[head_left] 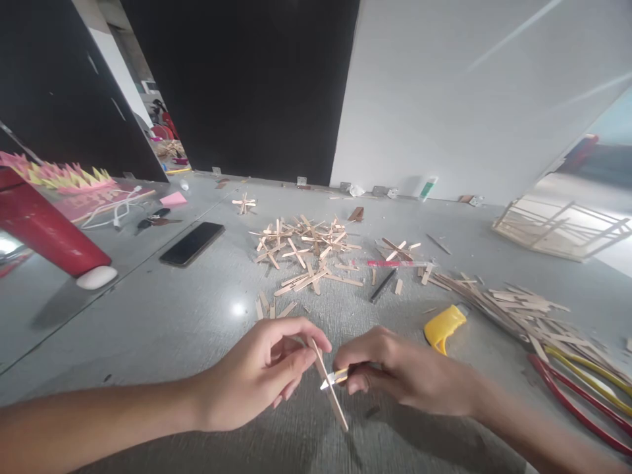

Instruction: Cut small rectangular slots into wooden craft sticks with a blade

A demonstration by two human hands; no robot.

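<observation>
Pinched between the thumb and fingers of my left hand point(269, 365) is a flat wooden craft stick point(336, 405), slanting down to the right. My right hand point(390, 368) is closed around a small cutter knife point(340, 376), its body mostly hidden in my fingers. The knife's blade reaches left and meets the stick near its middle. Beyond my hands lies a heap of craft sticks point(309, 240), several joined into star shapes. A yellow glue gun point(444, 327) rests beyond my right hand.
Loose sticks point(533, 309) and curved red handles point(573, 401) lie at right, near a stick frame point(557, 230). A black pen point(384, 285) lies mid-table. At left are a phone point(192, 243), keys point(157, 222) and a red bottle point(54, 224). A black panel point(257, 85) stands behind.
</observation>
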